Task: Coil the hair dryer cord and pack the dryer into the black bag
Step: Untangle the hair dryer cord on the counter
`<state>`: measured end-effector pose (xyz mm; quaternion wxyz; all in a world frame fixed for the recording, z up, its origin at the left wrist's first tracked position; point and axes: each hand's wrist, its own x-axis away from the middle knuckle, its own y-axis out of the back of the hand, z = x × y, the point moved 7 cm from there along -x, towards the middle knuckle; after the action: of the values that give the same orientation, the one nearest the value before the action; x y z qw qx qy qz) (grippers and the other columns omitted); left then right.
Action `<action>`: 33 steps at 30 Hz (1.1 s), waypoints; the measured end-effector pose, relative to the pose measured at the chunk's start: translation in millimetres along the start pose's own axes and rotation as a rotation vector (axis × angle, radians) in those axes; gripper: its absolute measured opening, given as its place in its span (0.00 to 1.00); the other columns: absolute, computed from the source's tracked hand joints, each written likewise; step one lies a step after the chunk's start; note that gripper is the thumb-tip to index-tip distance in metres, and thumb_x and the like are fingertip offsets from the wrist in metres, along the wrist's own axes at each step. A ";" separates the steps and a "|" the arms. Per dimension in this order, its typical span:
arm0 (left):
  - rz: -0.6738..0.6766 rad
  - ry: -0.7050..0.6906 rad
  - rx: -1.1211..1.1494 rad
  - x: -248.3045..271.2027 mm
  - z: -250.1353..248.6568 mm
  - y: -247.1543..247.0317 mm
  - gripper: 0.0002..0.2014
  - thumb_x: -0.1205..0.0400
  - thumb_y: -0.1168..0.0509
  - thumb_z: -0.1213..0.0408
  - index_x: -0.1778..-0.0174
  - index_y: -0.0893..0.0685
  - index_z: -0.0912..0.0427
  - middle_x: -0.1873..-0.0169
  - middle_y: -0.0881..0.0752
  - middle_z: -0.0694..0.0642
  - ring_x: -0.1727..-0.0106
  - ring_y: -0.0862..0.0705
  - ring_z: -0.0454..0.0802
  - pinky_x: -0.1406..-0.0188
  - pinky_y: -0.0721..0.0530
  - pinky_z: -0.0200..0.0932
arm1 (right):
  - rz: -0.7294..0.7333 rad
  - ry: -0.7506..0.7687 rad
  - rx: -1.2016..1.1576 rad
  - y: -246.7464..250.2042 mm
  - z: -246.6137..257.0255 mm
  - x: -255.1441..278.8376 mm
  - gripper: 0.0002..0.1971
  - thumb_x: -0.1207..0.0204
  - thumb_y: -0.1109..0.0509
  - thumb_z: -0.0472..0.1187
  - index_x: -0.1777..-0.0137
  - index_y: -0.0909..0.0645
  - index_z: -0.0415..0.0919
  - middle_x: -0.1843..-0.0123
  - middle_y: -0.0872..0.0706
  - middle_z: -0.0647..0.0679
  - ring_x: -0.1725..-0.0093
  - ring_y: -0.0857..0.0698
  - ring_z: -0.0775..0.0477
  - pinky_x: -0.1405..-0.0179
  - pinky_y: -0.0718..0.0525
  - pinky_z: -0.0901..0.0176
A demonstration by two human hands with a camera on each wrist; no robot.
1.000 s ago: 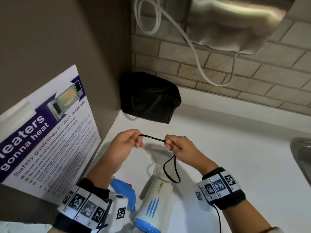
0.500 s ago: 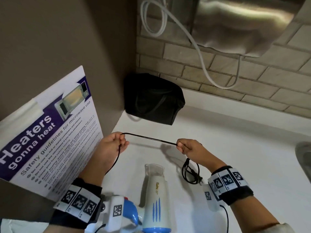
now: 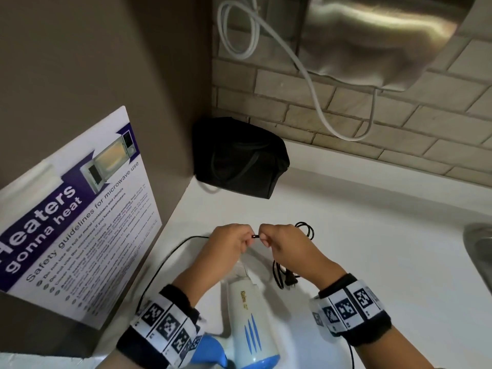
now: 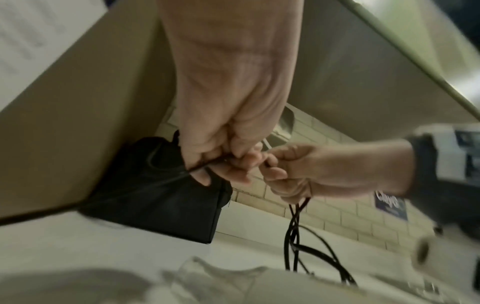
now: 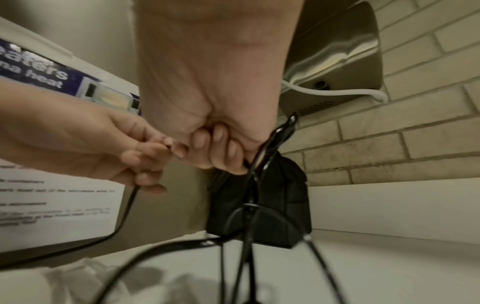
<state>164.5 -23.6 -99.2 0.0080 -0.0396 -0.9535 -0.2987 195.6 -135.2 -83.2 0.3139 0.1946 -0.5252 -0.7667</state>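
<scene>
A white and blue hair dryer (image 3: 250,326) lies on the white counter (image 3: 372,262) below my hands, nozzle pointing away from me. Its thin black cord (image 3: 165,259) runs in a slack arc to the left. My left hand (image 3: 231,241) pinches the cord close beside my right hand (image 3: 282,241). My right hand grips several coiled loops (image 3: 306,230), and the plug (image 3: 291,280) hangs under it. In the left wrist view the loops (image 4: 293,236) dangle below my right fist. The black bag (image 3: 239,158) stands in the back corner, beyond both hands.
A brown side wall carries a microwave safety poster (image 3: 74,203) on the left. Above the brick wall hangs a steel dispenser (image 3: 386,41) with a white cable (image 3: 314,83) drooping beneath it. A sink rim (image 3: 479,251) shows at the right edge.
My hands were spread apart with the cord stretched between them; now they have come together. The right hand's bundle of loops has grown, and slack cord now arcs out to the left.
</scene>
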 end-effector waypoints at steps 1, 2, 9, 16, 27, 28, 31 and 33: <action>-0.033 -0.015 0.049 1.4 -2.5 5.3 0.14 0.28 0.47 0.77 0.71 0.25 0.53 0.73 0.24 0.50 0.67 0.26 0.48 0.62 0.27 0.40 | -0.012 0.001 -0.035 2.0 -3.2 0.6 0.13 0.32 0.42 0.26 0.64 0.33 0.47 0.76 0.31 0.57 0.75 0.33 0.57 0.75 0.37 0.61; -0.063 -0.016 0.100 2.4 -2.5 9.5 0.18 0.28 0.48 0.80 0.73 0.26 0.52 0.74 0.25 0.50 0.68 0.26 0.47 0.62 0.27 0.38 | -0.025 -0.006 -0.055 4.3 -7.2 1.3 0.14 0.33 0.43 0.25 0.64 0.33 0.47 0.76 0.32 0.57 0.76 0.33 0.58 0.75 0.37 0.62; -0.152 0.101 0.384 4.9 26.2 27.7 0.18 0.20 0.51 0.81 0.71 0.25 0.60 0.72 0.26 0.55 0.68 0.18 0.41 0.69 0.27 0.21 | -0.052 -0.092 -0.150 -2.6 -38.4 2.3 0.15 0.31 0.44 0.22 0.65 0.32 0.44 0.77 0.32 0.58 0.78 0.35 0.58 0.76 0.35 0.69; -0.221 0.211 0.491 6.9 65.1 44.2 0.20 0.18 0.54 0.81 0.71 0.28 0.60 0.76 0.24 0.47 0.64 0.13 0.35 0.61 0.31 0.34 | -0.017 -0.144 -0.206 -24.3 -62.2 0.0 0.14 0.30 0.44 0.24 0.66 0.31 0.44 0.76 0.31 0.59 0.76 0.34 0.59 0.73 0.33 0.71; -0.321 0.342 0.570 12.1 110.5 50.6 0.21 0.15 0.55 0.79 0.69 0.28 0.59 0.74 0.19 0.51 0.52 0.11 0.53 0.71 0.39 0.38 | 0.061 -0.265 -0.123 -44.1 -91.3 3.2 0.15 0.17 0.44 0.35 0.67 0.32 0.44 0.75 0.29 0.55 0.74 0.32 0.53 0.74 0.35 0.62; -0.351 0.324 0.471 11.9 108.4 52.2 0.20 0.14 0.52 0.75 0.70 0.25 0.58 0.73 0.16 0.52 0.53 0.11 0.54 0.69 0.33 0.37 | 0.083 -0.290 -0.087 -42.2 -92.4 4.9 0.16 0.17 0.45 0.36 0.68 0.33 0.46 0.74 0.28 0.55 0.74 0.31 0.52 0.74 0.34 0.61; -0.334 0.214 -0.104 4.6 79.4 53.7 0.15 0.20 0.46 0.76 0.55 0.15 0.57 0.53 0.11 0.56 0.49 0.15 0.56 0.50 0.21 0.41 | 0.137 -0.352 -0.012 -29.3 -90.0 8.9 0.13 0.23 0.46 0.31 0.66 0.29 0.45 0.67 0.20 0.47 0.67 0.24 0.44 0.69 0.28 0.55; -0.229 0.169 -0.461 -2.3 51.4 38.8 0.26 0.24 0.44 0.81 0.32 0.21 0.56 0.34 0.18 0.55 0.33 0.22 0.54 0.26 0.31 0.49 | 0.147 -0.360 0.000 -15.5 -79.2 11.0 0.12 0.26 0.46 0.29 0.63 0.25 0.45 0.64 0.18 0.47 0.64 0.22 0.44 0.66 0.26 0.56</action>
<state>170.4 37.3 -119.4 0.0447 0.0928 -0.8545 -0.5091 233.0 -193.0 -126.8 0.2701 0.0156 -0.5858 -0.7640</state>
